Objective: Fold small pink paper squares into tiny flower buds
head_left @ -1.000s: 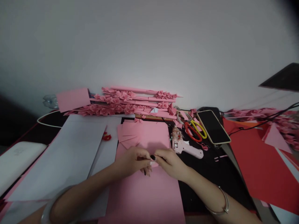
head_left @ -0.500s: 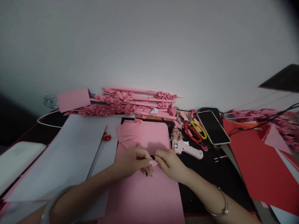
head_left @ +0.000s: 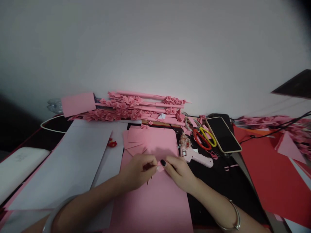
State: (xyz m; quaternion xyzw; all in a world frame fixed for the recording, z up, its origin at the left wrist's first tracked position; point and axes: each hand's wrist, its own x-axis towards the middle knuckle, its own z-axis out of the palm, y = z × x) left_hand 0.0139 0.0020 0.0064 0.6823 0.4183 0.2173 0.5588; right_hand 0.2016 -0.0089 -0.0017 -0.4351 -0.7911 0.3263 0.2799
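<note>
My left hand (head_left: 137,170) and my right hand (head_left: 178,171) meet over a large pink paper sheet (head_left: 153,207) on the table. Both pinch a small folded piece of pink paper (head_left: 159,167) between their fingertips, and the hands hide most of it. Just beyond the hands lies a fanned stack of small pink paper squares (head_left: 145,140). A bangle shows on each wrist.
A pink glue gun (head_left: 196,156), red and yellow scissors (head_left: 204,137) and a dark phone (head_left: 223,134) lie to the right. Pink paper flower stems (head_left: 136,108) are piled along the wall. White sheets (head_left: 73,158) lie left, red paper (head_left: 272,174) right, a white case (head_left: 17,166) far left.
The two hands stay together on the small pink piece, with the fingers shifting slightly. The view has tilted a little, so everything sits a bit lower and to the right.
</note>
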